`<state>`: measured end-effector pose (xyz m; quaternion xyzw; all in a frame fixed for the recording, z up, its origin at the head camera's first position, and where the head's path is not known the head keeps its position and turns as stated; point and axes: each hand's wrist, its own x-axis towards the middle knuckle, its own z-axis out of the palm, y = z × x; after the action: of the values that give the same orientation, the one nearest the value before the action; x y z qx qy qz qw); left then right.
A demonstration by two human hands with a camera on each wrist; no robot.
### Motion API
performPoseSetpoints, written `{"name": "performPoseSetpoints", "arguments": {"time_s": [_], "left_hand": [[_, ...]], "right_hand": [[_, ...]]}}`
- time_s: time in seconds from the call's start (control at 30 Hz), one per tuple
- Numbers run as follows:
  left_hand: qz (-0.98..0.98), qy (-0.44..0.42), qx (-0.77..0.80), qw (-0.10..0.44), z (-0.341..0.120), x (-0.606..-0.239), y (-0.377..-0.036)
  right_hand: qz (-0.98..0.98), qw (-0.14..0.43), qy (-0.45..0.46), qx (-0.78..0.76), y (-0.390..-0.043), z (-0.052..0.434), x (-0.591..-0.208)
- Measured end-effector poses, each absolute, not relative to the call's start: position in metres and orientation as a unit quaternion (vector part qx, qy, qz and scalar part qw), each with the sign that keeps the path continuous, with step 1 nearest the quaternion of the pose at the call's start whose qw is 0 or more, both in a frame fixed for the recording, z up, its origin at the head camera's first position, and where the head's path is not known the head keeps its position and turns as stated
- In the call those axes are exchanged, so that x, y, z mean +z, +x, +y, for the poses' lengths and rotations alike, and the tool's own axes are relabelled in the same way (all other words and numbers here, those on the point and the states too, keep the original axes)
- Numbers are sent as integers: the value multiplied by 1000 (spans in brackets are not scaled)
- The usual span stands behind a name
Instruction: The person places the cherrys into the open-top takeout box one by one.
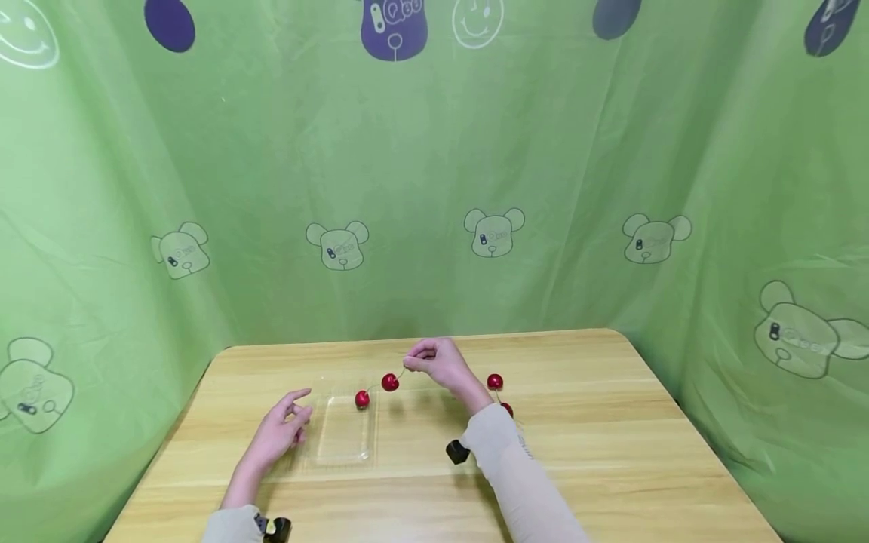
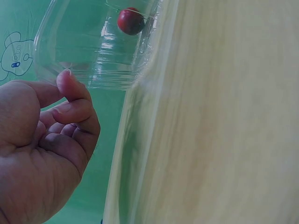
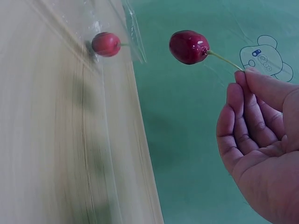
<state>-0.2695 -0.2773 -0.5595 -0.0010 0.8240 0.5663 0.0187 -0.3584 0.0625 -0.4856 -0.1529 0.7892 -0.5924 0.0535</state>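
Observation:
My right hand (image 1: 441, 367) pinches the thin stem of a red cherry (image 1: 390, 382) between thumb and forefinger, above the table. The cherry hangs just right of a clear plastic container (image 1: 342, 437), clear of the surface in the right wrist view. Inside the container, near its far right side, lies another cherry (image 1: 362, 399) with a stem. My left hand (image 1: 274, 434) is at the container's left side with fingers loosely bent and nothing in them. In the left wrist view, its fingertips (image 2: 67, 77) are close to the container wall; whether they touch I cannot tell.
Right of my right forearm, a cherry (image 1: 495, 381) lies on the wooden table (image 1: 597, 452). A second cherry (image 1: 507, 409) beside it is partly hidden by the sleeve. A green curtain (image 1: 421, 151) printed with bear heads stands behind the table and along both sides.

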Motion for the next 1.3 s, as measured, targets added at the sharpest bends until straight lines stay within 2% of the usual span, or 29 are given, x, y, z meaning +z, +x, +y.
{"name": "performPoseSetpoints", "arguments": {"time_s": [1.0, 1.3], "left_hand": [[820, -5, 571, 28, -278, -558, -270], [819, -3, 573, 25, -279, -559, -271]], "right_hand": [[790, 75, -158, -588, -352, 20, -494], [802, 62, -170, -569, -350, 12, -501]]}}
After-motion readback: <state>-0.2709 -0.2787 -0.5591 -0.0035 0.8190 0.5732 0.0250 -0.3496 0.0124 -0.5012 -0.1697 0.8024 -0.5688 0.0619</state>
